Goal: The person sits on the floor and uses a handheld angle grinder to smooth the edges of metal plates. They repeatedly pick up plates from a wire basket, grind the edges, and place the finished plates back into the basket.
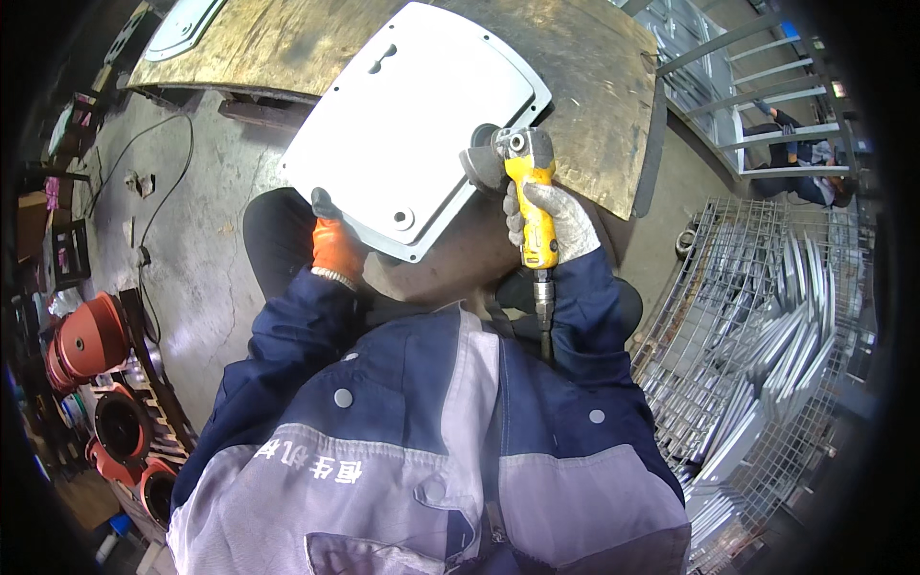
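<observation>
A white metal cover plate (pixel 402 125) with rounded corners and small holes along its rim lies tilted on the wooden bench, its near end jutting out over the edge. My left hand (pixel 335 240), in an orange glove with a dark thumb, grips its near left edge; the thumb rests on top and the fingers are hidden beneath. In a grey-white glove, my right hand (pixel 561 218) is wrapped round a yellow air grinder (pixel 537 206). The grinder's disc (pixel 484 168) is at the plate's right edge; whether it touches, I cannot tell. An air hose fitting (pixel 544 297) hangs from the grinder's lower end.
The worn wooden bench top (pixel 609 125) reaches behind the plate, with another white plate (pixel 182 24) at far left. A wire mesh cage (pixel 685 316) holding stacked metal strips (pixel 786 335) stands at right. Red round housings (pixel 91 340) are at left, near a cable (pixel 192 144) on the floor.
</observation>
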Motion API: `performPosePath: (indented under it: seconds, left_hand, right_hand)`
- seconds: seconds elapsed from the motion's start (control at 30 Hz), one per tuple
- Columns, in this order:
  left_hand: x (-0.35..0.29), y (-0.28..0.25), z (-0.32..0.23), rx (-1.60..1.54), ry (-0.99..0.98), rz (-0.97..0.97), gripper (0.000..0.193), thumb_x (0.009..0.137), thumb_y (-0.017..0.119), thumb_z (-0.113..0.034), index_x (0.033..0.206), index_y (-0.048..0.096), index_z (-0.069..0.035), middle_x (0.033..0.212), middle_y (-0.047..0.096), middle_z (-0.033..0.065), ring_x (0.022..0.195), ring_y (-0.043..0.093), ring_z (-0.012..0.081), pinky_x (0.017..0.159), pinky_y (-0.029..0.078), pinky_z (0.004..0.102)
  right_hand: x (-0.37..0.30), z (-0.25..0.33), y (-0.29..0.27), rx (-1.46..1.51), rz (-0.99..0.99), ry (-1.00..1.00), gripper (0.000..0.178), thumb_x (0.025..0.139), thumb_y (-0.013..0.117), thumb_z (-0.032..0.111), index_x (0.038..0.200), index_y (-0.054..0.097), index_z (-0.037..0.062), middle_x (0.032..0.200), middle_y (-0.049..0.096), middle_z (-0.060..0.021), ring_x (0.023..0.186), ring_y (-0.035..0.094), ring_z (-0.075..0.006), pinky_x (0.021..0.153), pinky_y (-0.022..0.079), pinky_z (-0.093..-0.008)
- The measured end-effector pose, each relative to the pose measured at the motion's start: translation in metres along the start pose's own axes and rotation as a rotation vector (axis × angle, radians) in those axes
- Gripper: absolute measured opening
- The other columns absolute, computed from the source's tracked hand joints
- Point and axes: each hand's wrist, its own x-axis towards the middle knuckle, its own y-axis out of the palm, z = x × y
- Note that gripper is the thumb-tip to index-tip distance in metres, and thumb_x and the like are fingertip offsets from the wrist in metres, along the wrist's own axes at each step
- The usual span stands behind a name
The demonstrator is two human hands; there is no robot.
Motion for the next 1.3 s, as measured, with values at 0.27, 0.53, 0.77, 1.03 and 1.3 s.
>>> performPosePath:
  seconds: [0.27,0.53,0.77,1.03,1.3]
  left_hand:
    - [0.005,-0.005,0.004,-0.003,0.0,0.005,0.087,0.085,0.049,-0.07,0.146,0.034,-0.01,0.148,0.039,0.0116,0.129,0.043,0.0343,0.107,0.035,0.0497]
    - [0.013,-0.025,0.006,0.074,0.014,-0.017,0.088,0.085,0.051,-0.069,0.146,0.033,-0.009,0.149,0.038,0.0128,0.129,0.043,0.0346,0.107,0.035,0.0494]
    - [-0.004,-0.004,0.003,0.136,0.103,-0.113,0.085,0.086,0.055,-0.066,0.142,0.037,-0.005,0.141,0.047,0.0143,0.121,0.051,0.034,0.1,0.044,0.0485]
    - [-0.013,0.006,-0.004,0.356,0.096,-0.313,0.08,0.087,0.052,-0.067,0.132,0.048,-0.001,0.121,0.061,0.0152,0.102,0.062,0.0301,0.084,0.052,0.0451]
    - [-0.026,0.018,-0.03,0.818,0.064,-0.419,0.083,0.088,0.044,-0.071,0.123,0.056,0.003,0.11,0.064,0.0219,0.093,0.062,0.0338,0.085,0.048,0.0445]
  right_hand:
    - [-0.01,-0.019,-0.001,0.023,-0.005,0.072,0.036,0.085,0.07,0.025,0.11,0.056,0.0024,0.086,0.062,-0.0067,0.067,0.062,-0.0144,0.06,0.054,-0.0278]
    - [-0.02,-0.03,0.007,0.0,-0.011,0.134,0.029,0.084,0.072,0.023,0.101,0.058,0.0047,0.081,0.062,-0.0041,0.063,0.061,-0.0121,0.057,0.053,-0.0253]
    - [-0.029,-0.042,0.012,0.005,0.017,0.182,0.031,0.084,0.073,0.023,0.103,0.058,0.0049,0.083,0.062,-0.0035,0.065,0.061,-0.0115,0.058,0.053,-0.0256]
    - [-0.039,-0.062,0.019,0.01,0.023,0.23,0.033,0.085,0.071,0.022,0.107,0.055,0.0023,0.086,0.061,-0.007,0.067,0.062,-0.0139,0.059,0.054,-0.027]
    - [-0.056,-0.067,0.029,-0.378,0.042,0.282,0.038,0.082,0.074,0.019,0.109,0.056,-0.0007,0.086,0.062,-0.0075,0.069,0.06,-0.0144,0.066,0.051,-0.0284]
